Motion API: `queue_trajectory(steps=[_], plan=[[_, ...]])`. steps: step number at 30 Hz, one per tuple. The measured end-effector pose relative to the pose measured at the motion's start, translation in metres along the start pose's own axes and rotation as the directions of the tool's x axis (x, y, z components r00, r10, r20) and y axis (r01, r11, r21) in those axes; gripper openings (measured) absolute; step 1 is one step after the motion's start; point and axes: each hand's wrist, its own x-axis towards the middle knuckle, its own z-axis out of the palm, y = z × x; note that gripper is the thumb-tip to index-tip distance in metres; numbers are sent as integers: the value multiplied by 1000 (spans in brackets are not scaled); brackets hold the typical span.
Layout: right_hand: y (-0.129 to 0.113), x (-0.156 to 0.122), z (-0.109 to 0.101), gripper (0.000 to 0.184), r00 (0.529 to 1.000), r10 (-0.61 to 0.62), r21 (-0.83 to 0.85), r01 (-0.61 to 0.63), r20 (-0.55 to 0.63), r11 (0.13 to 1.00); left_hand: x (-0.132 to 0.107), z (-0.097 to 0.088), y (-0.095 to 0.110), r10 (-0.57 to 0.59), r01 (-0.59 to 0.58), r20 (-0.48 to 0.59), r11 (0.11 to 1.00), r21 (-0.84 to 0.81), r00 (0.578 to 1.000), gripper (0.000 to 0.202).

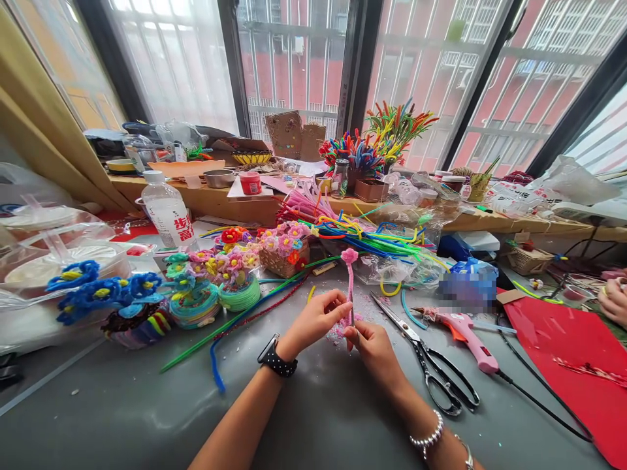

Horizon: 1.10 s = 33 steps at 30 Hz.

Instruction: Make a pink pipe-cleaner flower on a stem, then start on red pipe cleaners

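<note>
My left hand (321,320), with a dark watch at the wrist, has its fingers closed on the stem of a pink pipe-cleaner flower (349,258). The flower stands upright with its bloom on top. Close below, my right hand (369,346) is closed around small scissors (352,314); a thin metal blade shows against the stem, and the handles are mostly hidden by the fingers. Pink fluff (336,331) lies on the table under both hands. To the right of my right hand rest large black-handled scissors (431,365), their blades pointing away from me.
A pink glue gun (470,343) and its cable lie at right, beside red sheets (563,365). Pipe-cleaner flower pots (193,303) and a plastic bottle (166,209) stand left. Bundled pipe cleaners (372,235) lie behind. Another person's hand (614,297) shows at the right edge.
</note>
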Motion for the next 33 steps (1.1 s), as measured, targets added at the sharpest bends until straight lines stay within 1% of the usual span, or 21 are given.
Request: queue_trajectory(steps=[3, 7, 9, 14, 16, 19, 23, 29, 33], plan=[[1, 0, 0, 59, 1000, -9, -17, 9, 7, 1000, -1, 0, 2, -5, 5, -15, 1000, 11, 1000, 24], [1, 0, -1, 63, 998, -29, 5, 28, 53, 1000, -2, -1, 5, -7, 6, 40, 1000, 22, 999, 25], [1, 0, -2, 63, 998, -23, 12, 22, 58, 1000, -2, -2, 6, -8, 7, 58, 1000, 20, 998, 25], [-1, -1, 0, 58, 1000, -16, -14, 16, -13, 1000, -1, -2, 4, -6, 7, 53, 1000, -16, 999, 23], [-1, -1, 0, 57, 1000, -13, -19, 13, -20, 1000, 0, -3, 3, -7, 9, 55, 999, -44, 998, 23], [-1, -1, -1, 59, 1000, -17, 16, 17, 14, 1000, 0, -3, 3, -14, 17, 69, 998, -55, 998, 22], [-2, 0, -3, 62, 997, -30, 86, 24, 71, 996, -1, -3, 7, -18, 20, 107, 1000, -13, 994, 22], [-3, -1, -2, 59, 1000, 2, 23, -2, -12, 1000, -1, -4, 4, -32, 34, 98, 999, -21, 995, 23], [-2, 0, -1, 58, 1000, -4, -21, 4, -11, 1000, -1, -2, 3, -13, 13, 78, 1000, -6, 997, 23]])
